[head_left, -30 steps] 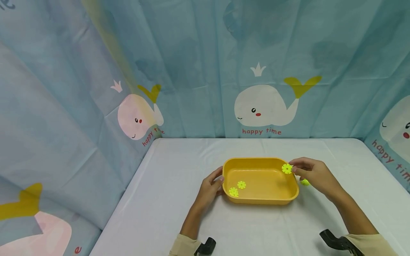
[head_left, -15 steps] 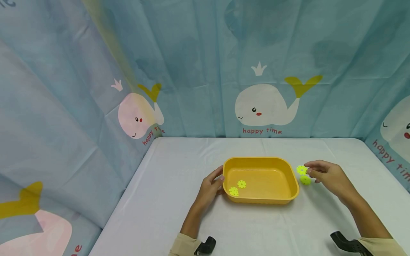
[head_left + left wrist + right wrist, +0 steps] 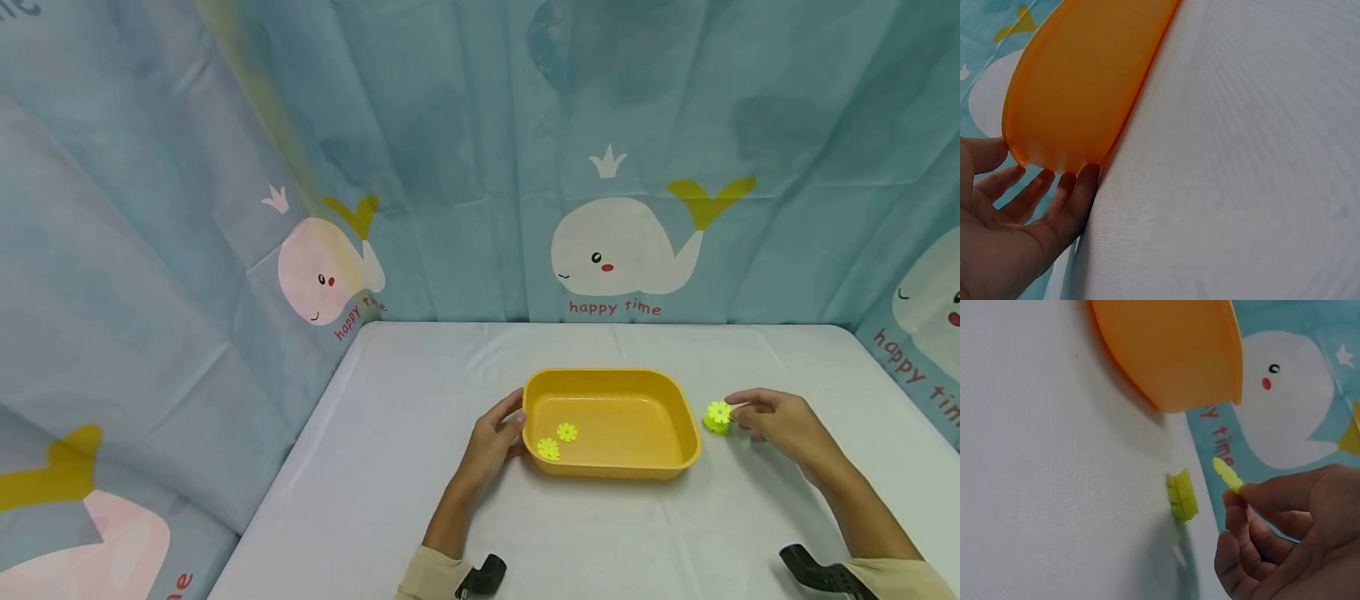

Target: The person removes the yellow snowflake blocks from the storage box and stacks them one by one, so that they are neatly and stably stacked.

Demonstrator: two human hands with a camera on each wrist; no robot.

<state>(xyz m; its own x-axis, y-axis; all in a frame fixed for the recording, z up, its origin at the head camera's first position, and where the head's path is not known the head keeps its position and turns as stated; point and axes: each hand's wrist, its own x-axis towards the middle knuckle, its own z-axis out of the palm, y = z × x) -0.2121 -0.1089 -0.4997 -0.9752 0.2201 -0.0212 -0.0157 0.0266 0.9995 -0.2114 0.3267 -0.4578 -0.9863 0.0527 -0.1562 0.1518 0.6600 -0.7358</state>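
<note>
A yellow plastic tray (image 3: 615, 423) lies on the table, with a few yellow-green notched plastic discs (image 3: 567, 432) in its left part. My left hand (image 3: 489, 446) holds the tray's left end; in the left wrist view the fingertips (image 3: 1047, 175) and thumb touch its end wall and rim. Right of the tray, my right hand (image 3: 782, 423) pinches one notched disc (image 3: 1229, 475) between thumb and index finger. Below that disc a small stack of like discs (image 3: 1183, 495) sits on the table, apart from it in the right wrist view.
A white cloth (image 3: 420, 375) covers the table. Behind and on the left hangs a blue curtain (image 3: 465, 167) printed with whales. Each wrist wears a black device (image 3: 821, 573) by its beige sleeve.
With the pinched disc, my right hand has moved from over the tray's right rim rightward and down to above the stack. The left hand stays on the tray.
</note>
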